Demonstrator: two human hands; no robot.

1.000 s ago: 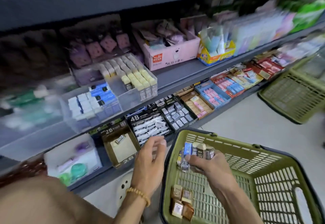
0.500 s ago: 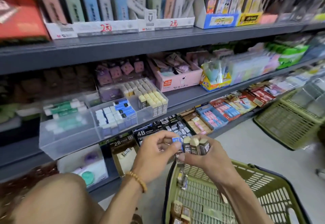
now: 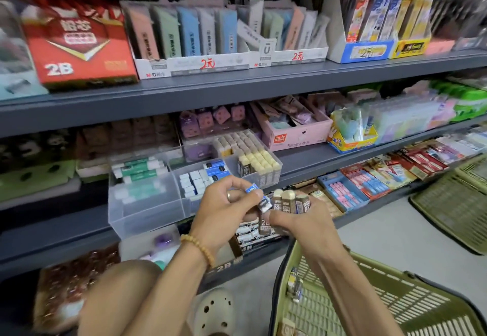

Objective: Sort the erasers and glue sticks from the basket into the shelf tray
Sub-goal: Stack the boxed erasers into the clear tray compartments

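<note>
Head view, looking down past a bare knee (image 3: 123,291) at store shelves. Left hand (image 3: 224,209) raised in front of the clear tray (image 3: 147,212), grip pinching a small blue-and-white eraser (image 3: 259,197) between thumb and fingertips, a ring on one finger and a bead bracelet (image 3: 200,248) at the wrist. Right hand (image 3: 297,225) just beside it, touching, grip curled round a row of brown-sleeved erasers (image 3: 288,201) standing upright out of the fist, one more brown one hanging below between the two hands. Blue eraser tilted, touching the leftmost of the brown row. Behind the hands, on the middle shelf (image 3: 303,163), tray split into compartments: green-and-white glue sticks (image 3: 137,169) lying at left, blue and white erasers in the middle one, cream-topped brown erasers packed upright at right. Green basket (image 3: 411,293) at lower right under the right forearm, a few small items on its floor near the left wall, too blurred to name. Second green basket (image 3: 458,204) on the floor at far right.
</note>
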